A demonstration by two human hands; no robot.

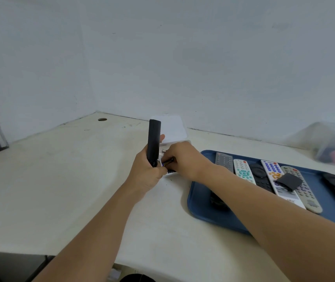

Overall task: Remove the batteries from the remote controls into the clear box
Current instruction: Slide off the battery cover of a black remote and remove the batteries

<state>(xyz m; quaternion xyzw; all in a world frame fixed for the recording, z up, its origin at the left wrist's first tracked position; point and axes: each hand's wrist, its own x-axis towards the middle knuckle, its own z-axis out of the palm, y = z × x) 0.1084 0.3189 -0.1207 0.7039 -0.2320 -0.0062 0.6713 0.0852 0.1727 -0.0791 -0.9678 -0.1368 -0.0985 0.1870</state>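
Note:
My left hand (146, 171) grips a slim black remote (154, 142) and holds it upright just left of the clear box (172, 131), whose lid stands open behind it. My right hand (182, 159) reaches over the box and pinches a dark battery (168, 161) at the lower end of the remote. The box's inside is mostly hidden by both hands; another battery (170, 171) shows at its near edge.
A blue tray (199, 208) on the right holds several remotes (243, 171) and a loose black battery cover (289, 181). A clear tub (333, 143) stands at the back right. A cable hole (102, 119) sits near the table's back corner. Dark objects stand at the far left.

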